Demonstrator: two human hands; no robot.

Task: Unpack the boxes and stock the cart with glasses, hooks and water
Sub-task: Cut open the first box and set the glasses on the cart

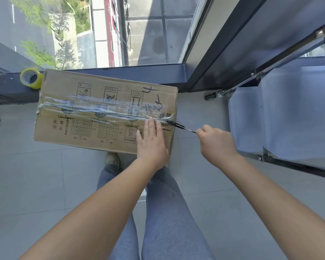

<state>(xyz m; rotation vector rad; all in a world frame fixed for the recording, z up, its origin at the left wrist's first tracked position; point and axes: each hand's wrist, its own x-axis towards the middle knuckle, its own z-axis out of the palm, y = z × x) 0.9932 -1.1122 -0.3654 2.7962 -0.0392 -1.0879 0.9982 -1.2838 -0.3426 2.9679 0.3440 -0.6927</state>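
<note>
Head view: I see a sealed cardboard box (105,109) lying on the grey tile floor (26,175) against the window ledge (17,87), clear tape (101,109) running along its top seam. My left hand (151,143) lies flat, fingers straight, on the box's near right corner. My right hand (217,142), just right of the box, is curled round a thin dark-handled blade (180,126) whose tip meets the tape at the box's right edge. A yellow tape roll (31,78) sits at the box's far left corner; the steel cart (270,113) stands right of it.
</note>
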